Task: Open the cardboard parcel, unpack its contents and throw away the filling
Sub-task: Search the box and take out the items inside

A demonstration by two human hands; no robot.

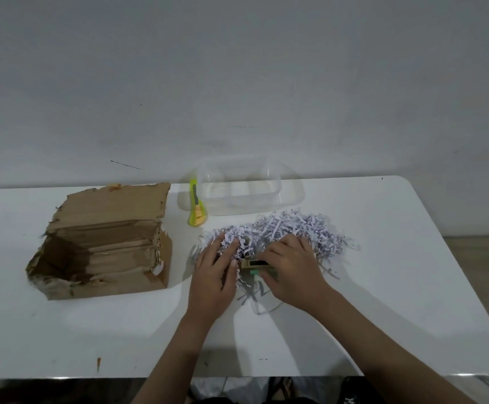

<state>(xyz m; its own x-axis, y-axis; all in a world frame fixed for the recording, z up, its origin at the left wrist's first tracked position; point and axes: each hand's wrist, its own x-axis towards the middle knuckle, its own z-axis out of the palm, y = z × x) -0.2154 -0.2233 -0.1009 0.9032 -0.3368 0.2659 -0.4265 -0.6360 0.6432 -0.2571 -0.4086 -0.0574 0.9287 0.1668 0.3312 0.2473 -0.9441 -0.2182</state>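
left hand (215,268): flat, fingers spread on the shredded paper (289,231)
right hand (291,268): pinching a small box (257,265)
parcel (103,243): open, off left

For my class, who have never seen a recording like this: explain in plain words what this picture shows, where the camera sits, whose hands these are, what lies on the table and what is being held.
There is one picture, taken by a wide-angle camera worn on a person's head, looking forward and down. No machine is involved: the two bare hands belong to that person. On the white table lies an opened, torn cardboard parcel on the left. Behind the hands stand a clear plastic container and a yellow-green utility knife. In the middle is a heap of shredded paper filling. The left hand rests with straight fingers on the filling. The right hand curls its fingers round a small brown and green item half buried there; what it is cannot be told.
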